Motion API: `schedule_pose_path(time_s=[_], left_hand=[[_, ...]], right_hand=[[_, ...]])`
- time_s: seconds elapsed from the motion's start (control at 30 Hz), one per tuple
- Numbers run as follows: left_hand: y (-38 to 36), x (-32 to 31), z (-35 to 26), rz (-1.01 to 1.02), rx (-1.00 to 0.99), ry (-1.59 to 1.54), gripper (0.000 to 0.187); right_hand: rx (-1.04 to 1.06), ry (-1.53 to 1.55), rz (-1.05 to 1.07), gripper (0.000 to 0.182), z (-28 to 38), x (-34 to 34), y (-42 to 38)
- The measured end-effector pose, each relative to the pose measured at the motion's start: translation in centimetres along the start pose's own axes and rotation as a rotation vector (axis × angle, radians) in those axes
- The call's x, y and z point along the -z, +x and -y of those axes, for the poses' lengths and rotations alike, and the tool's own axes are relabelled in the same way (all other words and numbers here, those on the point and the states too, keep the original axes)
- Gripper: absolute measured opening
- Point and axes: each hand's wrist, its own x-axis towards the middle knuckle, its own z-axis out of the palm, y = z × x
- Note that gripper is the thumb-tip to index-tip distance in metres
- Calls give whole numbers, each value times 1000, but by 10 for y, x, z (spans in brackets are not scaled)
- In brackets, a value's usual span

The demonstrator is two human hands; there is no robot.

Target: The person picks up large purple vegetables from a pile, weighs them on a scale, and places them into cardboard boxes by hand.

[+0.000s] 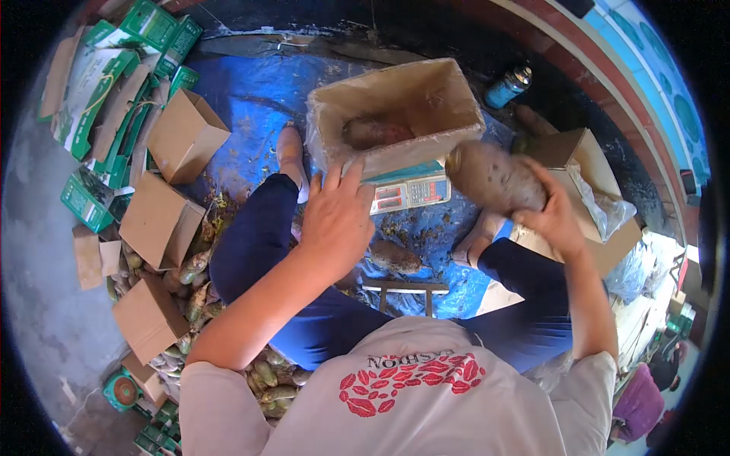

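A cardboard box (395, 155) with a plastic liner stands on a scale (411, 194), whose display and keypad face me. Inside the box lies a brown tuber (372, 132). My left hand (338, 216) touches the box's near wall at the left corner, fingers stretched out and apart. To the right of the box, my right hand (553, 216) is closed around the end of a large brown tuber (494, 178), slightly blurred and held in the air near the box's right corner. Another tuber (394, 257) rests on the blue sheet between my legs.
Small open cartons (161, 220) and a heap of tubers (274, 380) are at my left, with green printed boxes (95, 99) beyond. A blue spray can (508, 87) stands behind the box. An open carton with plastic (585, 178) is at my right. Blue sheeting (239, 99) covers the floor.
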Motion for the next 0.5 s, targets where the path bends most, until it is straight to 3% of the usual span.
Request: schedule_pose_path(time_s=[0.07, 0.23, 0.37, 0.5], left_hand=[[10, -8, 10, 13, 19, 49, 27], [22, -23, 18, 150, 87, -5, 30], [24, -22, 15, 251, 154, -120, 30], [23, -33, 17, 196, 140, -145, 30]], right_hand=[[208, -316, 18, 72, 37, 8, 37], [434, -827, 171, 69, 62, -32, 135], [281, -1137, 468, 67, 34, -90, 195], [328, -1075, 630, 68, -20, -127, 226]])
